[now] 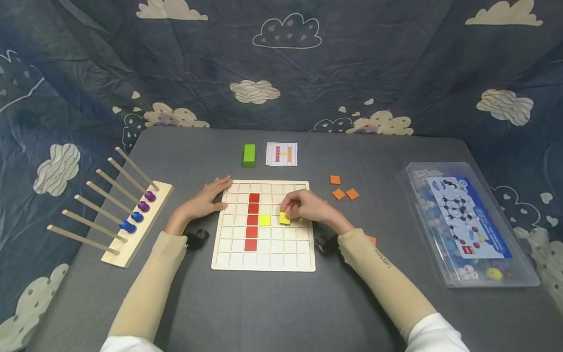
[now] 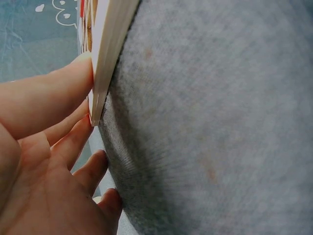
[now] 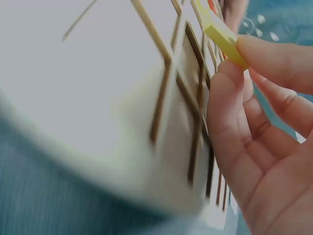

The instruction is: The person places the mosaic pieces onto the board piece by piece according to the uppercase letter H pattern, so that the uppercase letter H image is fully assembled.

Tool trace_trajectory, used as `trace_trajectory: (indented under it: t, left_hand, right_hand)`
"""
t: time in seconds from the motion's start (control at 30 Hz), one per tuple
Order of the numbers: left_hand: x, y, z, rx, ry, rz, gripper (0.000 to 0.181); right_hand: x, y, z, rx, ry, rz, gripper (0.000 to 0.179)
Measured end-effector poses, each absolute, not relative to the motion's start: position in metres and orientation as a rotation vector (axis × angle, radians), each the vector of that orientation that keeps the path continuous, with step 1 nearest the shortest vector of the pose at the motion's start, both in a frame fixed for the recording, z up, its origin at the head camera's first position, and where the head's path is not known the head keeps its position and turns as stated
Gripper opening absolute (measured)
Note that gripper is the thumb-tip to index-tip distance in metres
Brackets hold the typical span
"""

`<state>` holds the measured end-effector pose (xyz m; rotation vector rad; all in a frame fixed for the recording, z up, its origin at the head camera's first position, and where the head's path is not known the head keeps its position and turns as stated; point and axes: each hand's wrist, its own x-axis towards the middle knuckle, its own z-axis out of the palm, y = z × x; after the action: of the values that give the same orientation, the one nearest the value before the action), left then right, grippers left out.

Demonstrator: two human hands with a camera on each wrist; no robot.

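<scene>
A white gridded board (image 1: 277,262) lies in the middle of the table. Its cells hold a column of several red tiles (image 1: 252,220) and, to their right, one yellow tile (image 1: 265,220). My left hand (image 1: 203,200) touches the board's left edge, fingers fairly straight; in the left wrist view the thumb (image 2: 54,95) lies against the board's side (image 2: 110,54). Between thumb and fingertips my right hand (image 1: 306,204) pinches a second yellow tile (image 1: 285,219). That tile (image 3: 224,41) is tilted over the grid in the right wrist view.
Several orange tiles (image 1: 338,194) lie right of the board, one partly hidden by the right sleeve. Behind the board are a green block (image 1: 249,155) and a printed pattern card (image 1: 270,160). A wooden peg stand (image 1: 115,256) with beads stands left, a clear plastic box (image 1: 479,225) right.
</scene>
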<state>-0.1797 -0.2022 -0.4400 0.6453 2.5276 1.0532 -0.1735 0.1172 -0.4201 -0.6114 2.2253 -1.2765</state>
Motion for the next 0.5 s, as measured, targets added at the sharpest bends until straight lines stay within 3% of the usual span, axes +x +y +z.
trace_trajectory:
  t: [0.3, 0.5]
  left_hand:
    - [-0.180, -0.202, -0.439, 0.619, 2.547, 1.015, 0.069]
    - [-0.180, -0.203, -0.441, 0.624, 2.541, 1.028, 0.068]
  right_hand:
    - [-0.170, 0.089, -0.423, -0.744, 2.467, -1.005, 0.015]
    - [-0.169, 0.094, -0.424, -0.716, 2.454, -1.062, 0.013]
